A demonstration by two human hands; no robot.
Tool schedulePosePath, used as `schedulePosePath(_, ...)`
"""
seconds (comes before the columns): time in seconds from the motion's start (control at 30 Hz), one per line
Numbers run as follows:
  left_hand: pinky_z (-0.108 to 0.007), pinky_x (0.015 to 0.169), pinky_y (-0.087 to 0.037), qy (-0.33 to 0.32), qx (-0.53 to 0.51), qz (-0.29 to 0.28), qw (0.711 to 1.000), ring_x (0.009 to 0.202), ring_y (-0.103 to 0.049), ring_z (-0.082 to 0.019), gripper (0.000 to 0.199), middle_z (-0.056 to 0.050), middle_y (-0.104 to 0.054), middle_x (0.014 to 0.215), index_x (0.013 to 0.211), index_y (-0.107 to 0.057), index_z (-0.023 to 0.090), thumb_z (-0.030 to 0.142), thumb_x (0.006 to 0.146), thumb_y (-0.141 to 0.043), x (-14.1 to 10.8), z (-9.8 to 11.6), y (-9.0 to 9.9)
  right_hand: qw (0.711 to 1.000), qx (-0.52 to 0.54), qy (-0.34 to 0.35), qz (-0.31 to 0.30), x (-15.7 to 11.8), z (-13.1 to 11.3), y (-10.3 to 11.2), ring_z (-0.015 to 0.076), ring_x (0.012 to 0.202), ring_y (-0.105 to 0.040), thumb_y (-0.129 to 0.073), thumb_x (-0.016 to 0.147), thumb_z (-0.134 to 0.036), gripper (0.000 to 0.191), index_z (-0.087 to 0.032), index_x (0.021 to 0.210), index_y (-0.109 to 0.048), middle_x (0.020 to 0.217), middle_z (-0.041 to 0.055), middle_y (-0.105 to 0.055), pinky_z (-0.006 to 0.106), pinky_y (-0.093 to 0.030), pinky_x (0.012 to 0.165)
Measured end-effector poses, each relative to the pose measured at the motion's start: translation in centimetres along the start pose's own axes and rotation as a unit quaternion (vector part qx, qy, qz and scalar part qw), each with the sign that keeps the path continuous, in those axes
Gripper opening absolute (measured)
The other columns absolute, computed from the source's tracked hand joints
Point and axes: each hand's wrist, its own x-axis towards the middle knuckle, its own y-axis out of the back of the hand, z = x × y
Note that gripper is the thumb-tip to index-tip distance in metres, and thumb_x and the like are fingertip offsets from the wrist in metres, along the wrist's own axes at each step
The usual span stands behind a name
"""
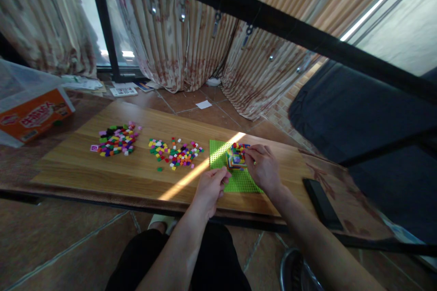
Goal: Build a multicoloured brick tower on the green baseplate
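Here, a small block structure of red, yellow, blue and white plastic bricks (235, 160) stands on a bright green studded plastic baseplate (242, 185), toward the right part of a pale brown wood-grain tabletop (112, 173). The right hand (264, 167) is at the structure's right side, its thumb and forefinger drawn together at the upper bricks; whether a brick sits between them cannot be told. The left hand (210, 187) is at the near left side of the structure, over the baseplate's near left edge, with fingers curled and thumb against forefinger; whether they grip anything is too small to tell.

Left of the baseplate lies a loose scatter of small multicoloured plastic bricks (184, 154), and farther left a denser heap of similar bricks (118, 141), with a small pink-and-white square (94, 148) at its left edge. A band of sunlight crosses the tabletop and baseplate. A black rectangular object (322, 203) lies to the right, and a clear plastic container with an orange label (37, 116) is at far left.
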Motion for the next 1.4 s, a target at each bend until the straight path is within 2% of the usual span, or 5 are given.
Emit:
schedulePosePath(0.43, -0.016, 0.04, -0.012, -0.022, 0.006, -0.003, 1.0, 0.042, -0.027, 0.001, 0.035, 0.003, -0.048, 0.059, 0.068, -0.063, 0.01, 0.044, 0.064, -0.074, -0.3, 0.1, 0.6, 0.999, 0.009, 0.019, -0.028, 0.1, -0.1, 0.3, 0.022, 0.09, -0.054, -0.045, 0.093, -0.026, 0.028, -0.023, 0.089, -0.072, 0.097, 0.008, -0.065, 0.037, -0.047, 0.081)
schedulePosePath(0.7, -0.014, 0.038, -0.012, -0.019, -0.025, 0.011, 0.999, 0.041, -0.029, 0.001, 0.034, 0.003, -0.049, 0.06, 0.069, -0.062, 0.01, 0.039, 0.062, -0.078, -0.3, 0.4, 1.5, 0.973, 0.198, -0.116, 0.031, 0.0, 0.4, -0.2, 0.0165, 0.077, -0.062, -0.052, 0.087, -0.035, 0.026, -0.021, 0.093, -0.074, 0.092, 0.0065, -0.066, 0.031, -0.052, 0.069)
schedulePosePath(0.9, -0.012, 0.036, -0.024, 0.015, -0.14, 0.018, 0.99, 0.042, -0.037, 0.0, 0.024, 0.001, -0.052, 0.06, 0.073, -0.062, 0.009, 0.031, 0.081, -0.064, 0.1, 0.7, 1.2, 0.952, 0.23, -0.181, 0.092, -1.1, -1.5, 1.6, 0.0154, 0.07, -0.062, -0.053, 0.087, -0.036, 0.026, -0.019, 0.091, -0.073, 0.091, 0.0071, -0.068, 0.028, -0.051, 0.061)
schedulePosePath(1.07, -0.021, 0.062, -0.052, 0.02, -0.227, -0.009, 0.974, 0.067, -0.062, -0.011, 0.04, -0.01, -0.065, 0.074, 0.081, -0.065, 0.009, 0.042, 0.091, -0.048, -0.2, 1.3, 0.3, 0.946, 0.302, -0.112, 0.037, -4.2, -6.5, 2.3, 0.0172, 0.086, -0.065, -0.055, 0.088, -0.029, 0.018, -0.024, 0.09, -0.073, 0.093, 0.0055, -0.068, 0.031, -0.053, 0.076)
schedulePosePath(1.4, -0.031, 0.083, -0.051, 0.005, -0.248, -0.123, 0.961, 0.106, -0.063, -0.024, 0.059, -0.018, -0.068, 0.106, 0.096, -0.067, 0.011, 0.06, 0.09, -0.036, -1.2, 1.9, 0.0, 0.944, 0.301, -0.135, 0.002, -5.5, -8.4, 2.0, 0.0186, 0.093, -0.063, -0.058, 0.087, -0.029, 0.015, -0.027, 0.094, -0.072, 0.099, 0.0047, -0.068, 0.035, -0.053, 0.084)
